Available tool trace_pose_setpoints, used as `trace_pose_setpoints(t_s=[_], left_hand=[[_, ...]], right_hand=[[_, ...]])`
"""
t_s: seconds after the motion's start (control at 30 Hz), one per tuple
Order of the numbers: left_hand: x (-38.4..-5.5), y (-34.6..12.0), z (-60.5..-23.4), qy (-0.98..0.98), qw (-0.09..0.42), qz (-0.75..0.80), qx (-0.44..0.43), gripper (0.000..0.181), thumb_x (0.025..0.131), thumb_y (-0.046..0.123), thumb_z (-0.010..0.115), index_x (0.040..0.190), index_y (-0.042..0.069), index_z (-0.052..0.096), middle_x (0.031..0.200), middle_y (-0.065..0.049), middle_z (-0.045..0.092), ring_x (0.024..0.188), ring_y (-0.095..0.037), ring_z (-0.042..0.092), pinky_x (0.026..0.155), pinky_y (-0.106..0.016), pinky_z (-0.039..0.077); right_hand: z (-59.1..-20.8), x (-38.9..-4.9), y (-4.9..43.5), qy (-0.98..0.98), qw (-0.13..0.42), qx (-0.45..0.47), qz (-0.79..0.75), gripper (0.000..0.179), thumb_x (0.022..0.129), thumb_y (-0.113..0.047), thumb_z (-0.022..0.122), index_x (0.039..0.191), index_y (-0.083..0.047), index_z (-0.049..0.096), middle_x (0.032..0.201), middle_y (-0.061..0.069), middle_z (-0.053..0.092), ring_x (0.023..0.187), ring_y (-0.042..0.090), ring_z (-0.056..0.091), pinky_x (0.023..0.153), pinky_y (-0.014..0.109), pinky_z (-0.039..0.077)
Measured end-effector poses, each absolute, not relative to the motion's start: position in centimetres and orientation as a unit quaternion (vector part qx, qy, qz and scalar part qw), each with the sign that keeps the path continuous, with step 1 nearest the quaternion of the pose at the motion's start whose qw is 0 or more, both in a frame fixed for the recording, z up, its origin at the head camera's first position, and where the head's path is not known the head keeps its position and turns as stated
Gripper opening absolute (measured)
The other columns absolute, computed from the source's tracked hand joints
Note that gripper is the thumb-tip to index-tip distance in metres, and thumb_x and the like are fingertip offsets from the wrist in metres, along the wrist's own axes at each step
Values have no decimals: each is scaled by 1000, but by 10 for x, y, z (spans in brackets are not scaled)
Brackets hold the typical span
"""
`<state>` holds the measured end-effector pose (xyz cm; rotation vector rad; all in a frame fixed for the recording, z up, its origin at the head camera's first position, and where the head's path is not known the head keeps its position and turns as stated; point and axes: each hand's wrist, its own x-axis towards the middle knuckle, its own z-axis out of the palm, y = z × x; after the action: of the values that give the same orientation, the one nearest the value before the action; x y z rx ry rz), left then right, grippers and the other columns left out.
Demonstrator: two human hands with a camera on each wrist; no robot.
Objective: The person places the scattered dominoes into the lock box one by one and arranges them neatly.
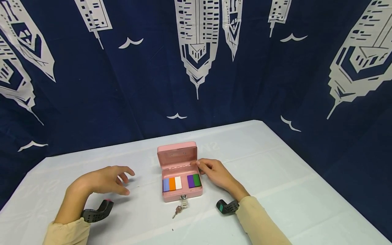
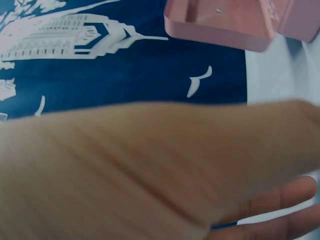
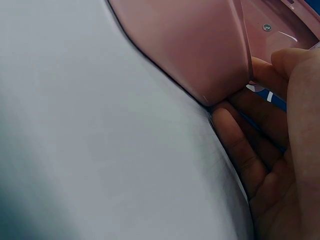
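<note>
A small pink cash box [image 1: 182,194] stands on the table with its lid [image 1: 177,156] raised. Inside, on the left, light blue, orange [image 1: 172,184] and white [image 1: 178,182] blocks lie side by side; a purple [image 1: 191,181] and a green block [image 1: 197,180] are at the right. A key [image 1: 177,211] hangs from the front lock with a clear tag [image 1: 184,203]. My right hand [image 1: 215,172] touches the box's back right corner near the hinge, its fingers extended against it. My left hand [image 1: 107,180] hovers left of the box, fingers loosely bent, holding nothing.
The box and hands are over a white-covered table [image 1: 251,149]. Dark blue cloth [image 1: 147,81] with white building prints hangs behind and to the sides. Each wrist wears a black camera band, such as the right band [image 1: 227,207].
</note>
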<state>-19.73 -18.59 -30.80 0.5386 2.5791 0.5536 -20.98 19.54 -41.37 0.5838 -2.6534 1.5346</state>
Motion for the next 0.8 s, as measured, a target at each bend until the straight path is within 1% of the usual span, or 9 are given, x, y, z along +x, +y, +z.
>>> trace_pose_setpoints(t_s=[0.1,0.27,0.47,0.67,0.8], left_hand=[[-201,-187,-312,936,233,190,182,53,82,21,86,127,7,63,111,-5,69,101,-24,65,84,-45,54],[-203,-187,-319,936,244,190,170,45,81,18,86,119,9,64,104,-3,67,94,-20,60,80,-39,50],[-204,-185,-322,933,251,198,168,42,81,16,85,116,8,64,100,-2,66,90,-19,59,77,-36,49],[-201,-182,-325,931,253,207,161,36,78,12,86,107,9,65,89,-1,63,83,-17,56,73,-33,45],[-200,-179,-326,927,261,218,160,34,77,8,86,105,9,65,84,-2,62,78,-17,56,69,-31,44]], right_hand=[[-414,-210,195,-850,11,187,492,36,110,-39,49,126,-19,75,130,2,72,106,15,67,88,29,57],[-414,-210,195,-849,11,187,493,36,110,-39,49,125,-19,75,130,2,72,108,16,67,88,28,57],[-415,-210,196,-850,13,188,492,36,110,-38,49,125,-18,75,130,2,72,106,16,67,88,28,57],[-414,-209,195,-850,9,189,492,36,110,-38,50,126,-19,75,128,1,72,106,15,67,88,29,57],[-414,-209,195,-849,10,190,493,35,109,-38,50,126,-19,75,128,1,72,106,15,68,88,28,57]])
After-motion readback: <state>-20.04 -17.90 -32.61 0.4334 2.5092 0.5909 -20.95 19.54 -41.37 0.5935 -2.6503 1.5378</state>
